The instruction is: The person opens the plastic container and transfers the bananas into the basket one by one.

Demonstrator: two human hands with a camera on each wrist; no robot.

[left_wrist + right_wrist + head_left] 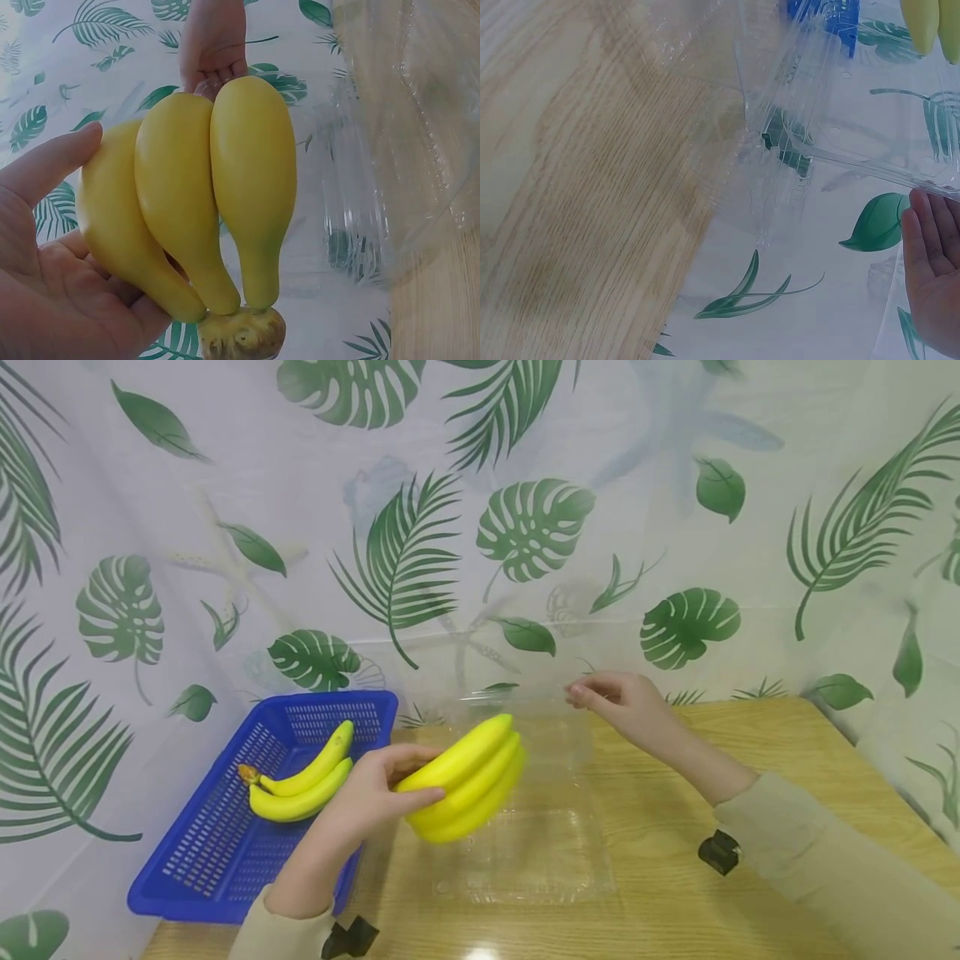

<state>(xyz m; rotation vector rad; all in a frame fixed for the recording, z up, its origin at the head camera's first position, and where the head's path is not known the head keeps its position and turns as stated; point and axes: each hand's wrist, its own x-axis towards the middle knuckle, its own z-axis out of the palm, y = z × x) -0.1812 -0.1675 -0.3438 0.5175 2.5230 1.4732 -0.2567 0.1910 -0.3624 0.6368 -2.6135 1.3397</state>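
Note:
My left hand [367,789] holds a bunch of yellow bananas [468,785] above a clear plastic clamshell container [536,893] on the table. In the left wrist view, the thumb lies along the outer banana [112,217], and the brown stem end [241,334] points down. The container's lid [866,166] stands raised at the back. At its upper edge, my right hand [633,706] pinches the rim between thumb and fingers; the right wrist view shows the fingertips at that rim, with the thumb hidden.
To the left, a blue perforated basket [191,910] holds another banana bunch [300,808]. The wooden table [675,893] meets a leaf-patterned sheet [637,552] behind and at the left. Black devices hang by both sleeves.

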